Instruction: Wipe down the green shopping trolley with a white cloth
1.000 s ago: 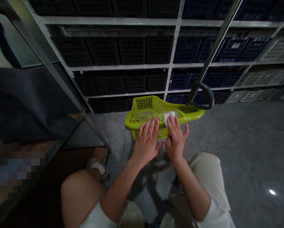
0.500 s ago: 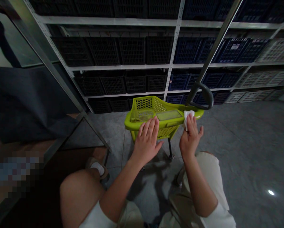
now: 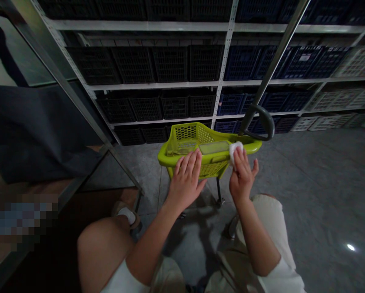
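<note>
In the head view, you are facing a yellow-green plastic basket with a lattice wall [image 3: 207, 159], and it is standing before you on a dark leg [image 3: 218, 191] above the grey tiled floor [image 3: 323, 183]. Its mouth is facing upward, and inside it the slotted bottom is showing. Behind it, white metal shelves [image 3: 139, 26] are carrying rows of containers: black plastic crates [image 3: 172, 65] are standing at the left, dark blue plastic crates [image 3: 240, 63] in the middle, and white plastic crates [image 3: 358, 61] at the right. What these crates are holding, you cannot tell, because the picture is too dark there.

The basket is looking smooth and glossy along its thick rounded rim, and a pale rectangular panel [image 3: 213, 147] is lying along the near side of it. At its right end, a dark grey plastic loop handle [image 3: 269, 122] is joining a long shiny metal pole [image 3: 280, 53], which is leaning up to the right.

Your left hand [image 3: 185, 181] is resting flat on the near rim, with its fingers straight and close together, and it is gripping nothing. Your right hand [image 3: 242, 179] is holding a white crumpled cloth [image 3: 235, 151] under its fingers, with the thumb standing apart. The cloth is touching the rim, just beside the right end of the panel.
</note>
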{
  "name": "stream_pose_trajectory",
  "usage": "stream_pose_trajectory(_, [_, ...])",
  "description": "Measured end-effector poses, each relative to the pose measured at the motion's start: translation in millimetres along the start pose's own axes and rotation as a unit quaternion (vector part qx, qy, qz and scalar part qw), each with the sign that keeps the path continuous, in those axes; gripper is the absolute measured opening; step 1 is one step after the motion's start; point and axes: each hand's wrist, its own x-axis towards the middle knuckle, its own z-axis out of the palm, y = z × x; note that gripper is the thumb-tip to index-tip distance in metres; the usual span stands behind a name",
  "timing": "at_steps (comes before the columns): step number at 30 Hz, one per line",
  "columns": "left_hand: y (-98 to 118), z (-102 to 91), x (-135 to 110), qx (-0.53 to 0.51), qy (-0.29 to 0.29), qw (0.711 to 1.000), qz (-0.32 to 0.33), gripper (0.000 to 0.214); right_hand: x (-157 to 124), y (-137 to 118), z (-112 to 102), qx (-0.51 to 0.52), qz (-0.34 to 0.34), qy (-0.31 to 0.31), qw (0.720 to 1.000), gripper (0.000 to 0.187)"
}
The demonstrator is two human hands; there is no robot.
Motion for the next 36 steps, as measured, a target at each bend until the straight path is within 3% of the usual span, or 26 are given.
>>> stream_pose_trajectory(2, [1.5, 0.1, 0.2, -0.002, 0.0, 1.0, -0.002, 0.086, 0.3, 5.2, 2.3, -0.004, 0.067, 0.028, 0.997, 0.067])
stream_pose_trajectory(4, [3.1, 0.7, 0.4, -0.002, -0.002, 1.0, -0.008, 0.086, -0.2, -7.7, 5.7, -0.002, 0.092, 0.034, 0.995, 0.068])
stream_pose_trajectory(6, [3.8, 1.8, 0.2, -0.001, 0.003, 1.0, -0.011, 0.085, -1.7, -33.9, 9.5, 0.001, 0.065, 0.02, 0.998, 0.069])
stream_pose_trajectory(9, [2.2, 3.5, -1.3, -0.001, 0.012, 1.0, -0.006, 0.081, -4.4, -72.6, 12.9, 0.028, -0.029, -0.045, 0.998, 0.07])
stream_pose_trajectory(11, [-0.1, 4.0, -2.6, 0.001, 0.014, 1.0, -0.003, 0.079, -4.5, -81.5, 11.6, 0.049, -0.082, -0.083, 0.992, 0.069])
stream_pose_trajectory(14, [-2.5, 3.2, -3.3, 0.008, 0.015, 1.0, -0.006, 0.079, -1.1, -63.0, 5.1, 0.04, -0.094, -0.092, 0.991, 0.068])
stream_pose_trajectory(18, [-0.3, 0.6, -1.3, 0.002, 0.009, 1.0, -0.007, 0.083, 5.9, -17.9, -2.5, 0.013, 0.014, -0.021, 1.0, 0.067])
stream_pose_trajectory(20, [1.9, -0.1, 0.0, -0.005, 0.009, 1.0, -0.009, 0.085, 7.9, -8.9, -2.8, 0.009, 0.061, 0.009, 0.998, 0.068])
stream_pose_trajectory(24, [3.4, 0.4, 0.4, -0.013, 0.005, 1.0, -0.006, 0.084, 4.9, -37.4, 1.5, -0.009, 0.075, -0.007, 0.997, 0.075])
stream_pose_trajectory(27, [1.0, 1.6, -1.3, -0.01, 0.007, 1.0, 0.006, 0.08, -0.4, -73.0, 4.1, 0.006, 0.002, -0.074, 0.997, 0.079])
stream_pose_trajectory(30, [-1.7, 1.9, -2.6, -0.004, 0.004, 1.0, 0.006, 0.077, -2.0, -81.5, 1.9, 0.027, -0.076, -0.119, 0.99, 0.08])
stream_pose_trajectory(33, [-2.4, 0.4, -2.3, -0.002, -0.003, 1.0, 0.001, 0.08, 1.6, -53.4, -3.8, 0.022, -0.077, -0.105, 0.991, 0.076])
stream_pose_trajectory(36, [-1.4, -1.3, -1.1, -0.007, -0.007, 1.0, 0.001, 0.085, 6.8, -13.7, -7.1, 0.003, 0.009, -0.038, 0.999, 0.073])
